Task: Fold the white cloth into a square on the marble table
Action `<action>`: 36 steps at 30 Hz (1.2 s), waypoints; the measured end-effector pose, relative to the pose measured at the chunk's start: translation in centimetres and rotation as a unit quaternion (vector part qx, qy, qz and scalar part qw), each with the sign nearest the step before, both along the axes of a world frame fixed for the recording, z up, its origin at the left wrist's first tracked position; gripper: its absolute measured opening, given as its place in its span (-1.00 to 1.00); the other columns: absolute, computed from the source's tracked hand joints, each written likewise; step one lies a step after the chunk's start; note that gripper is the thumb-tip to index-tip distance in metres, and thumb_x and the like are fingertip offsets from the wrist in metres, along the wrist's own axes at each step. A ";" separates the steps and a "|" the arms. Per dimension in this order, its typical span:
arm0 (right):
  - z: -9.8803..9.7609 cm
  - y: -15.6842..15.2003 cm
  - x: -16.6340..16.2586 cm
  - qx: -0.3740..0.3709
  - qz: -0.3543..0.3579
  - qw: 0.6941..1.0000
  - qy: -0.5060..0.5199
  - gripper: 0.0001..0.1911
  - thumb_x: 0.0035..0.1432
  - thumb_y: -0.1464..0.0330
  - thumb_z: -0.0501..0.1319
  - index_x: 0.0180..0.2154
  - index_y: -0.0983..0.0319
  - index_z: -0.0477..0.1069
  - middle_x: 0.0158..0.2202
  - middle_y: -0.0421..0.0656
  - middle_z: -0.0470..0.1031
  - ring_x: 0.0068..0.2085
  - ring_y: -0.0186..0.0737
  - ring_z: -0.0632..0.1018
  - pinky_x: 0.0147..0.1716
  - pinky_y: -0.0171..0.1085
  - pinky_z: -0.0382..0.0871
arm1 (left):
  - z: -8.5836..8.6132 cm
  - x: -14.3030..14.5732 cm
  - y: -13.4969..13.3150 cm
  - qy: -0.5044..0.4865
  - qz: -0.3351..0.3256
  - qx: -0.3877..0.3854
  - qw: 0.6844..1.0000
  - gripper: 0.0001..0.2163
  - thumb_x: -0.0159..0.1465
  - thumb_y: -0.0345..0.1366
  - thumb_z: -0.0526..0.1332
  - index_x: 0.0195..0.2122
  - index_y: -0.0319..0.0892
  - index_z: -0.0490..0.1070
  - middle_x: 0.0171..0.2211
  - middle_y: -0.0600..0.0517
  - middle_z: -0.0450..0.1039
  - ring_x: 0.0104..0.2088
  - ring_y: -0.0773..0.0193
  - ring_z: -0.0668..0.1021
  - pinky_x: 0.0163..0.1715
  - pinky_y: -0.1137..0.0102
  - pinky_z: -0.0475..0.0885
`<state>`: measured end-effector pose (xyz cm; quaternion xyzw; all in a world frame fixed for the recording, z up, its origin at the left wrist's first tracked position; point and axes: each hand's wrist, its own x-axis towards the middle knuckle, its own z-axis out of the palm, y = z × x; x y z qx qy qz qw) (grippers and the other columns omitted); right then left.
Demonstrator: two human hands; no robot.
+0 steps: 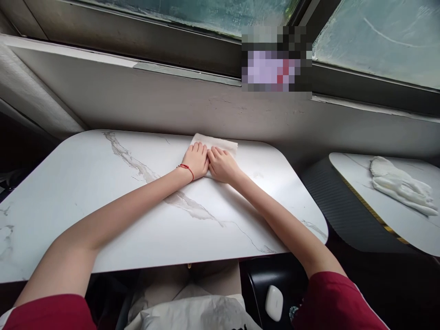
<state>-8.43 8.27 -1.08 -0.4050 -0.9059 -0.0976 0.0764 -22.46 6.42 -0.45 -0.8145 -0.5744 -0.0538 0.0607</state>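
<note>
A folded white cloth (220, 143) lies near the far edge of a white marble-patterned table (137, 238). My left hand (197, 160), with a red string bracelet at the wrist, is closed on the cloth's left part and presses it down. Right beside it, my right hand (222, 164) is closed on the cloth too, its fingers bent over it and its thumb side touching the left hand. Both arms stretch forward over the tabletop. Much of the cloth is hidden beneath the hands.
Behind the table runs a light wall (154, 98) below windows. A second marble-patterned table (354, 172) stands at the right, bearing a crumpled white cloth (400, 183). A small white case (274, 302) rests on a black surface (257, 275) beside my lap. One patch by the window is pixelated.
</note>
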 end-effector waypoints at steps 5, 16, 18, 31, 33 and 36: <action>-1.0 -6.8 -2.4 0.000 -0.031 0.999 -0.011 -0.45 0.10 0.49 0.07 0.11 0.61 0.37 0.01 0.46 0.47 0.03 0.42 0.51 -0.05 0.20 0.38 | 0.6 -0.7 -6.2 0.067 -0.024 -0.034 0.997 -0.40 0.34 -0.31 -0.04 0.35 -0.55 0.07 0.36 -0.37 0.11 0.37 -0.12 0.19 0.31 0.14 0.08; -1.9 -22.3 -4.2 0.132 0.001 0.986 -0.106 -0.40 0.04 0.46 0.18 0.12 0.63 0.40 0.13 0.40 0.42 0.12 0.38 0.52 -0.06 0.15 0.51 | -0.9 -4.7 -19.8 0.096 -0.108 0.084 0.986 -0.41 0.33 -0.18 0.02 0.32 -0.43 0.21 0.31 -0.36 0.22 0.32 -0.24 0.28 0.30 0.04 0.11; -1.7 -21.9 -5.0 0.114 0.005 0.988 -0.101 -0.44 0.06 0.47 0.19 0.10 0.62 0.42 0.14 0.41 0.41 0.12 0.39 0.52 -0.05 0.16 0.50 | -1.0 -5.4 -19.9 0.091 -0.104 0.081 0.987 -0.41 0.33 -0.17 0.03 0.33 -0.39 0.22 0.32 -0.31 0.22 0.33 -0.21 0.28 0.30 0.07 0.11; -0.2 -10.1 -11.6 0.021 -0.009 0.997 -0.067 -0.46 0.32 0.47 0.01 0.22 0.71 0.19 0.18 0.53 0.31 0.21 0.26 0.44 0.09 0.07 0.32 | -0.3 -10.3 -10.1 0.093 0.040 0.008 0.995 -0.43 0.33 -0.28 -0.04 0.30 -0.54 0.19 0.31 -0.38 0.21 0.34 -0.15 0.26 0.25 0.11 0.20; 0.3 -7.6 -12.4 0.002 -0.005 0.998 -0.062 -0.49 0.35 0.48 -0.04 0.24 0.67 0.18 0.22 0.52 0.25 0.26 0.23 0.38 0.14 0.05 0.26 | -0.5 -11.1 -8.1 0.082 0.064 0.019 0.994 -0.44 0.35 -0.27 -0.07 0.30 -0.53 0.19 0.31 -0.39 0.22 0.32 -0.14 0.28 0.24 0.11 0.21; 0.6 -3.1 -13.4 -0.016 0.019 0.999 -0.036 -0.52 0.36 0.48 -0.05 0.24 0.57 0.18 0.30 0.47 0.16 0.30 0.21 0.31 0.14 0.03 0.22 | -0.7 -12.1 -4.7 0.070 0.118 0.039 0.990 -0.44 0.36 -0.24 -0.08 0.28 -0.56 0.19 0.28 -0.44 0.23 0.29 -0.16 0.31 0.18 0.10 0.24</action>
